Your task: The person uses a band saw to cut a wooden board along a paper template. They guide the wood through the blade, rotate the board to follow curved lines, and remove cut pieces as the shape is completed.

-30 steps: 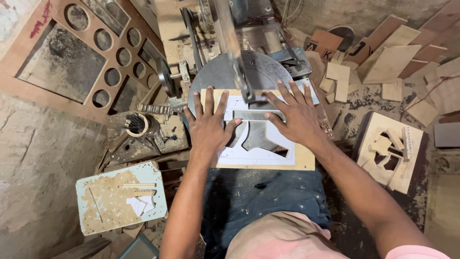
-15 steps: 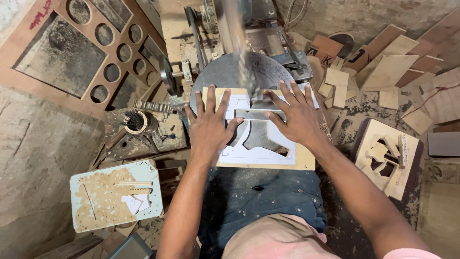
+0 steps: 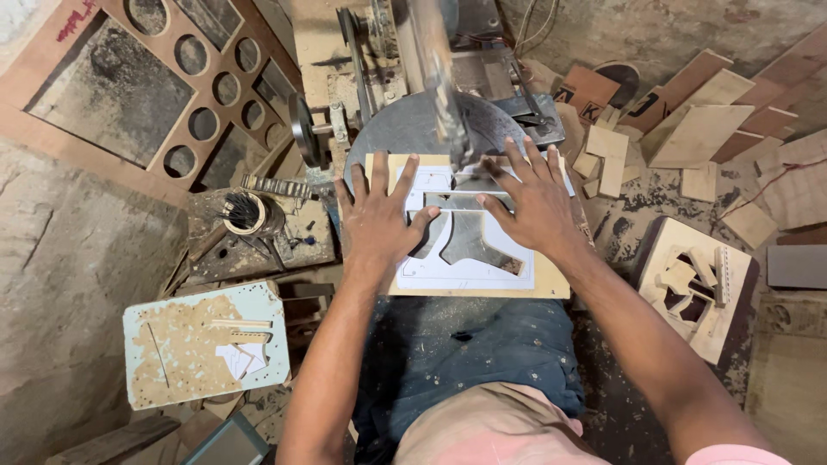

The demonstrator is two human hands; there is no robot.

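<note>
Both hands have barely shifted: left hand (image 3: 377, 215) and right hand (image 3: 536, 200) press flat, fingers spread, on the thin, stiff, light board (image 3: 469, 258) lying on the round saw surface (image 3: 405, 129).

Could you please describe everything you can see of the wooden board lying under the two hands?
The wooden board is a pale, flat rectangular panel with a white paper pattern stuck on and shapes already cut out. It lies on the round grey saw table. The left hand and right hand press flat on it.
</note>
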